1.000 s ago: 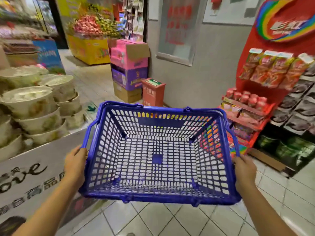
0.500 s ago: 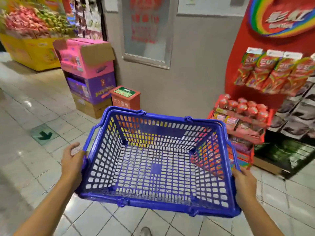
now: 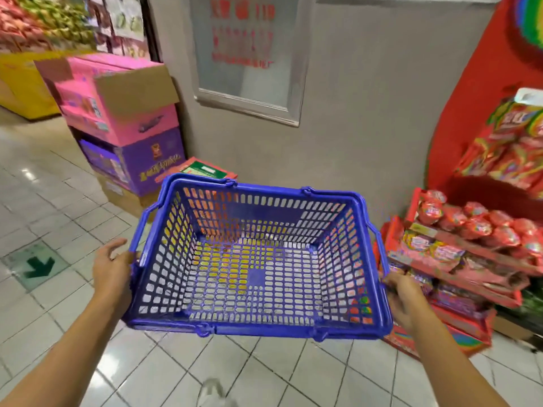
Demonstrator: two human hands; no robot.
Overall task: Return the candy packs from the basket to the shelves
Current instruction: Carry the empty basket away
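Both hands, left [image 3: 113,274] and right [image 3: 407,301], grip the empty basket [image 3: 255,327]; I'd keep it level and set it down, shelves [image 3: 458,259] at three o'clock.

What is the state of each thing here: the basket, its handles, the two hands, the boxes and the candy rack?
Basket: empty, held level above the floor.
Handles: folded down on the rim.
Left hand: holds the basket's left side, thumb free.
Right hand: grips the basket's right side.
Pink box: top flap open, stacked on the purple box.
Candy rack: stocked with packs.
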